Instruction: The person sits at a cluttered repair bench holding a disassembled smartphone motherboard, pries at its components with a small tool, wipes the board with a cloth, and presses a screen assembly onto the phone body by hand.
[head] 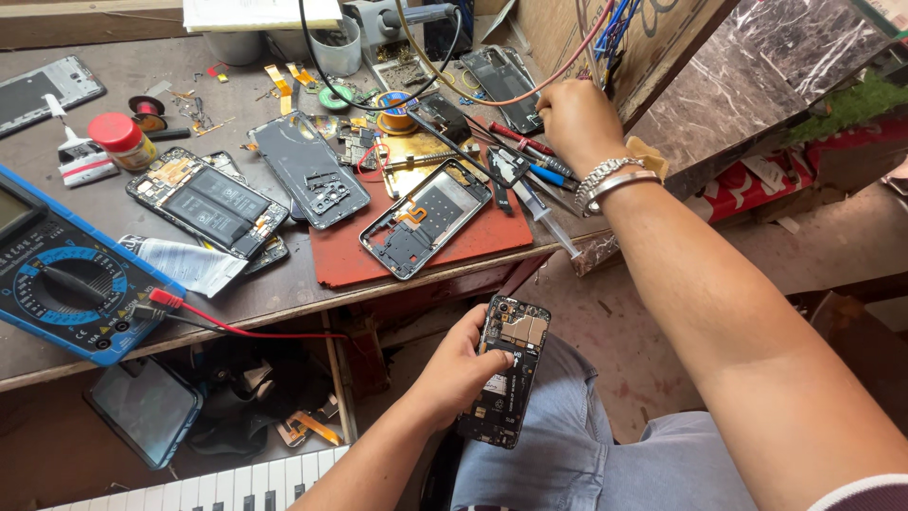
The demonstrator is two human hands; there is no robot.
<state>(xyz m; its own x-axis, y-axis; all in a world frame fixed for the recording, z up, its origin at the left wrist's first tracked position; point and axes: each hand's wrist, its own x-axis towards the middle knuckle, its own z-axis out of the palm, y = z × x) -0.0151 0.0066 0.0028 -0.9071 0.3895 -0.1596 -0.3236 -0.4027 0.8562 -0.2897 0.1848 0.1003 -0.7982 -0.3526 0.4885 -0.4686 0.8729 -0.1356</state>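
My left hand (456, 369) grips an opened phone (507, 374) with its back cover off and the board and battery showing, held low over my lap. My right hand (577, 118) reaches across the bench to its far right edge. Its fingers are closed among the screwdrivers (539, 161) and tweezers beside a wooden box. Whether it holds one of them is hidden. A metal bracelet (610, 180) circles that wrist.
On the bench lie a red mat (473, 241) with a phone frame (426, 218), a dark back cover (307, 168), another opened phone (208, 202), a blue multimeter (66, 274) with a red lead, a red-capped jar (121, 139), a syringe (544, 213) and cables. A dark tablet (142, 407) rests below.
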